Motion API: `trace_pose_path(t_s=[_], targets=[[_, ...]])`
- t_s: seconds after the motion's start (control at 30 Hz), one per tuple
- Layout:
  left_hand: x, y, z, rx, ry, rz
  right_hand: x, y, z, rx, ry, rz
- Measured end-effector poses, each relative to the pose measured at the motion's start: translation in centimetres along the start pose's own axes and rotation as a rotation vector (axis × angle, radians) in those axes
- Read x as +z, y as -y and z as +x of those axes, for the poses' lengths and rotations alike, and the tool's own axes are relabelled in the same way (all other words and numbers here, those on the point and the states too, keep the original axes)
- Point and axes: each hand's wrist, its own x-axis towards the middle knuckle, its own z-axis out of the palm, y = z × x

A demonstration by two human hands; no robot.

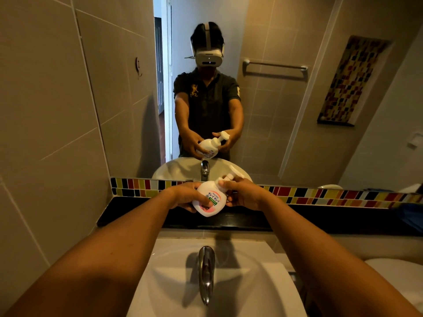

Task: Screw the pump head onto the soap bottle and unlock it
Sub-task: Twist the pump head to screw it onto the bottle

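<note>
A white soap bottle (209, 199) with a pink and green label is held tilted in the air above the black counter, in front of the mirror. My left hand (187, 196) wraps around its body from the left. The white pump head (229, 176) sits at the bottle's neck and points up and to the right. My right hand (242, 193) grips the neck just below the pump head, fingers closed around the collar. The collar itself is hidden by my fingers. The mirror repeats both hands and the bottle.
A chrome tap (206, 273) rises over the white basin (263, 282) right below my arms. The black counter (137, 213) runs along a strip of coloured tiles (320, 194) under the mirror (263, 110). A white toilet edge (396, 275) shows at lower right.
</note>
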Motion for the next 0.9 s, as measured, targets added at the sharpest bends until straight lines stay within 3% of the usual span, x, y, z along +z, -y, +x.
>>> trace_pose_path(t_s=[0.27,0.43,0.63,0.8,0.9], targets=[[0.5,-0.43,-0.09,0.003,-0.011,0.009,0.04,-0.15,0.07,-0.012,-0.058,-0.041],[0.15,-0.29,-0.2,-0.009,-0.01,0.023,-0.53,-0.02,-0.2,0.024,0.024,-0.006],[0.49,-0.59,-0.1,0.008,-0.021,0.033,0.06,-0.02,0.12,-0.008,-0.076,-0.111],[0.21,-0.42,-0.28,0.0,-0.013,0.031,-0.4,-0.03,0.01,0.007,0.023,-0.074],[0.12,-0.42,-0.17,0.008,-0.017,0.02,-0.52,-0.1,0.03,-0.014,-0.009,-0.055]])
